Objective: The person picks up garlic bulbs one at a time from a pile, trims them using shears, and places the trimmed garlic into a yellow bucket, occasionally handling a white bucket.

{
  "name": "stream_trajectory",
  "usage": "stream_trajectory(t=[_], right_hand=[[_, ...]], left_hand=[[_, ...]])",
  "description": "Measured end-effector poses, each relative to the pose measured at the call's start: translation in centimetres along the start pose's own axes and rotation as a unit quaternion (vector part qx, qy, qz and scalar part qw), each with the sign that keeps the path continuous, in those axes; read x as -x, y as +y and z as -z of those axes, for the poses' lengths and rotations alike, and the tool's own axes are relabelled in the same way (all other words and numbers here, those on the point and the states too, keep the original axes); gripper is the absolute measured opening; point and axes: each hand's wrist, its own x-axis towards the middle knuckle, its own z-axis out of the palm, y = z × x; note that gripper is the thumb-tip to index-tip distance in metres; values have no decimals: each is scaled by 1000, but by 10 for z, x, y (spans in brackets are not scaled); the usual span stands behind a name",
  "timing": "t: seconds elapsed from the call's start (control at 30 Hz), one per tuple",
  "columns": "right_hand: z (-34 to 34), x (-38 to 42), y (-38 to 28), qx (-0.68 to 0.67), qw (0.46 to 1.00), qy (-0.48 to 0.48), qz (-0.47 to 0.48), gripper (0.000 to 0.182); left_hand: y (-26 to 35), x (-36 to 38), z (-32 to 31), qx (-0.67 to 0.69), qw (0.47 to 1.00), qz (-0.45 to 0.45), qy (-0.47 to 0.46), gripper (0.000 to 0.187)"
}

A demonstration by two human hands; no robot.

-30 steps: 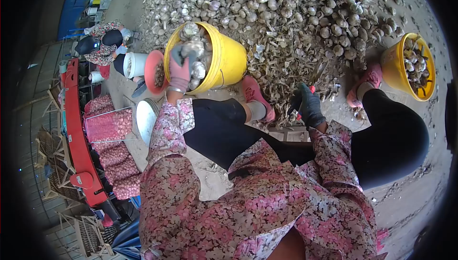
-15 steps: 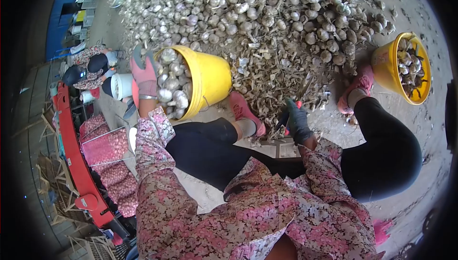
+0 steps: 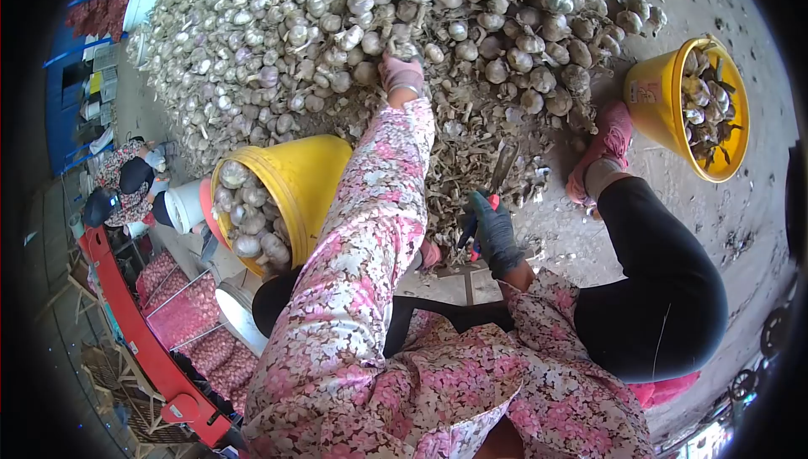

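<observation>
My left hand, in a pink and grey glove, stretches forward to the near edge of a big heap of garlic bulbs. Its fingertips blend in among the bulbs, so I cannot tell whether they grip one. Low over the dry trimmings, my right hand in a dark glove is closed around pruning shears with red and dark handles, blades pointing forward. Beneath my left arm lies a tipped yellow bucket holding garlic bulbs.
A second yellow bucket with bulbs and scraps leans at the right beside my pink shoe. At left, people work near a white bucket. Filled pink mesh sacks lie beside a red metal beam.
My left hand has gone from the tipped bucket's rim forward and right to the heap. My right hand still holds the shears, whose blades now show. The view has shifted slightly.
</observation>
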Motion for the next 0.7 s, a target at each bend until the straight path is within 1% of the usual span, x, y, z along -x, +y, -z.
stream_trajectory(t=[0.03,0.07,0.1,0.13,0.17,0.2,0.23,0.3,0.33,0.37,0.43,0.47,0.5,0.57,0.6,0.63,0.67,0.7], right_hand=[[2,0,1,-5,1000,12,-1,39],[3,0,-3,-2,1000,3,-8,38],[3,-1,-4,-3,1000,4,-9,38],[3,-2,-4,36,999,3,4,36],[2,-4,-2,75,997,3,16,34],[6,-9,4,122,991,-8,53,40],[3,-7,8,117,992,-7,52,40],[5,-7,6,204,975,11,86,46],[4,-6,7,207,973,5,101,48],[5,-4,7,205,973,7,103,48],[-2,20,-11,319,933,-2,167,49],[-5,28,-17,306,931,-29,199,49],[-8,38,-25,303,931,-25,200,49],[-12,56,-37,374,895,-50,239,50],[-12,60,-33,339,900,-43,271,47],[-10,66,-34,337,900,-44,274,47],[-6,72,-37,390,879,-52,268,47],[-4,81,-41,443,855,-60,262,46]], left_hand=[[-36,-27,-32,21,998,-46,26,46],[-48,-29,-26,216,974,7,-64,33],[-56,-26,-18,402,902,59,-148,21],[-40,3,7,485,863,83,-118,10],[-35,30,31,471,862,132,-132,12],[-50,43,36,484,851,132,-158,13],[-68,55,36,496,838,133,-186,14],[-92,83,36,586,771,176,-175,15],[-91,103,47,668,676,226,-214,16],[-91,125,60,706,623,247,-230,19],[-92,165,81,764,539,198,-293,20],[-89,184,88,762,540,200,-297,20],[-83,201,95,757,548,189,-302,20],[-85,223,110,751,557,174,-308,21],[-88,231,118,711,600,141,-339,22],[-85,241,131,666,641,107,-366,23],[-79,251,140,659,676,55,-326,25],[-76,256,151,659,676,52,-325,25]])
